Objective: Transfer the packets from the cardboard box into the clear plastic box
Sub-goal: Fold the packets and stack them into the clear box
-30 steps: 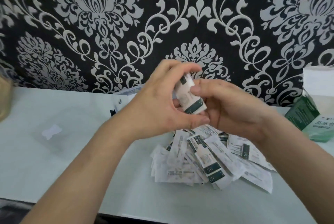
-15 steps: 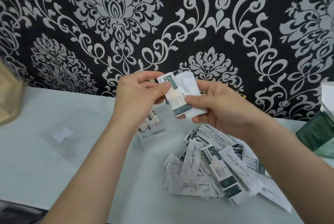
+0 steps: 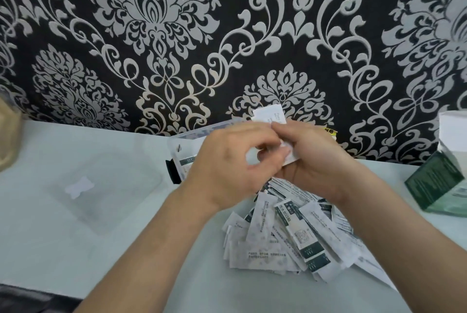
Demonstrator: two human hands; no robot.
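Pale table [image 3: 75, 249], black patterned wallpaper [image 3: 151, 34] behind.
Left hand [image 3: 227, 173] and right hand [image 3: 321, 161], both grips clamped on a few packets [image 3: 270, 116] above the loose pile [image 3: 290, 242]; clear box [image 3: 182, 141] just behind the left hand, cardboard box [image 3: 434, 186] at right.

Both forearms are bare and enter from the lower edge, converging toward the centre of the view. The left forearm [image 3: 141, 249] runs up from the lower left; the right forearm [image 3: 404, 237] runs up from the lower right. The left hand [image 3: 227, 163] shows its back, fingers [image 3: 255, 135] curled inward and pinching the packets [image 3: 270, 115]. The right hand [image 3: 318, 163] grips the same packets, thumb [image 3: 283, 128] laid across them. The two hands touch at the fingertips.
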